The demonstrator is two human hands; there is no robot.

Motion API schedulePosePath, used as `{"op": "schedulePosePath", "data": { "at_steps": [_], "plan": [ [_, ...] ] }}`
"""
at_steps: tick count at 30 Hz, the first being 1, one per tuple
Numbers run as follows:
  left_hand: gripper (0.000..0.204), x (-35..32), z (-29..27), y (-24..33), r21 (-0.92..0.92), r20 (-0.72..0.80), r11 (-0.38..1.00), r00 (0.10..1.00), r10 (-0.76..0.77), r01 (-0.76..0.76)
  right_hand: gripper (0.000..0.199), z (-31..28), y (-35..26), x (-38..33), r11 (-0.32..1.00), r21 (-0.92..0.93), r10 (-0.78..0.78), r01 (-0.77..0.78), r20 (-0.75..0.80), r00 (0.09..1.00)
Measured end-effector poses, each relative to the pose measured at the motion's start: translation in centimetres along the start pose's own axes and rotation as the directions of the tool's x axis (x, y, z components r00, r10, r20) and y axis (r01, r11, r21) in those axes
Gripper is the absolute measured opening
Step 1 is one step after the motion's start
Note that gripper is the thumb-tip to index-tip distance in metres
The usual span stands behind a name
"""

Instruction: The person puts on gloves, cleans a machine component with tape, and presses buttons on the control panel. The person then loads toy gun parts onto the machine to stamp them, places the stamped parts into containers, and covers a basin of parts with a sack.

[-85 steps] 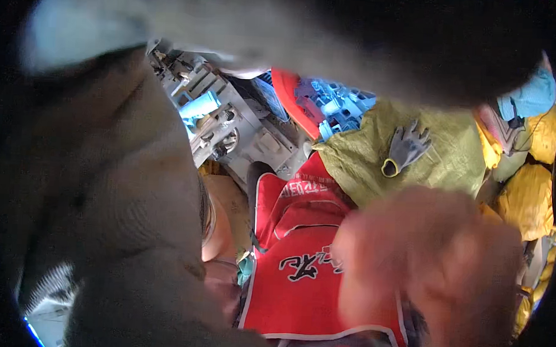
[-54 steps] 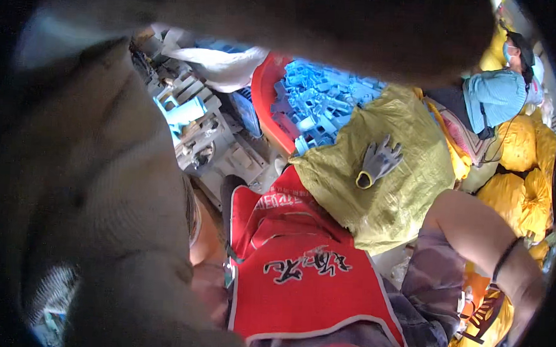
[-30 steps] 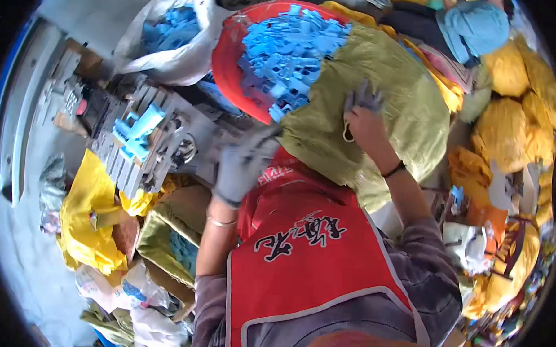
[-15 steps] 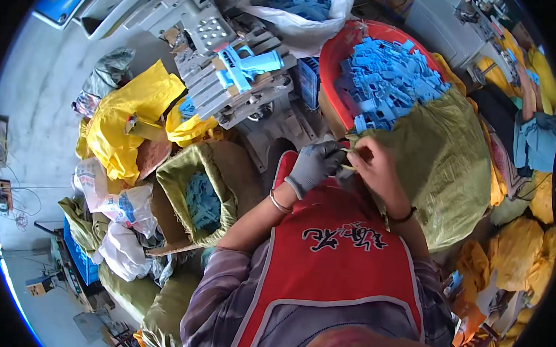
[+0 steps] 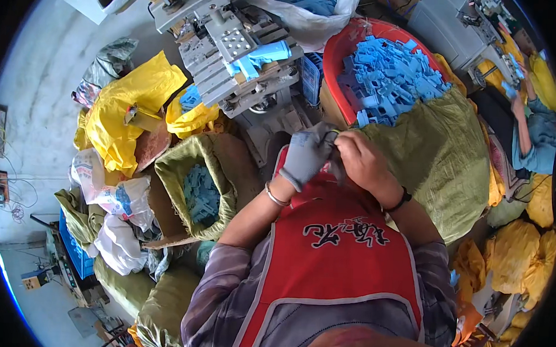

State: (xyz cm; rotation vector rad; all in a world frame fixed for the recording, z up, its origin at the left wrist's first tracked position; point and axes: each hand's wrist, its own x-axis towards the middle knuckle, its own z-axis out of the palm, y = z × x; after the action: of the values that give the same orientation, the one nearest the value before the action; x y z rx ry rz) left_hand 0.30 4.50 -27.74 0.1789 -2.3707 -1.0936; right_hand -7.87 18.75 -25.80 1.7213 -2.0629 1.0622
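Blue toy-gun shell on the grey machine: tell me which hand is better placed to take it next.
Left, probably: the left hand is gloved and nearer the blue toy-gun shell, the bare right hand farther. Both meet at a yellow glove cuff.

Workshop: metal machine (image 5: 229,38) with slotted bed (image 5: 209,83), red tub (image 5: 334,61) heaped with blue plastic parts (image 5: 391,76), yellow sacks (image 5: 514,255) piled nearby.

Machine bed (image 5: 212,84) and red tub (image 5: 336,67) narrow passage beyond left hand (image 5: 310,153).
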Motion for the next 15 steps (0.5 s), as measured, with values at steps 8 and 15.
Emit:
{"op": "schedulePosePath", "data": {
  "at_steps": [8, 15],
  "plan": [
    [0.017, -5.2, 5.0, 1.4, 0.239, 0.362, 0.937, 0.919, 0.157, -0.254, 0.016, 0.7, -0.4, -12.3, 0.957, -0.262, 0.252, -0.124, 0.541, 0.802],
    [0.014, -6.8, 7.2, -2.4, 0.42, 0.435, 0.836, 0.887, 0.156, -0.353, 0.035, 7.9, 4.3, -10.8, 0.978, 0.037, 0.15, -0.205, 0.558, 0.816]
  ]
}}
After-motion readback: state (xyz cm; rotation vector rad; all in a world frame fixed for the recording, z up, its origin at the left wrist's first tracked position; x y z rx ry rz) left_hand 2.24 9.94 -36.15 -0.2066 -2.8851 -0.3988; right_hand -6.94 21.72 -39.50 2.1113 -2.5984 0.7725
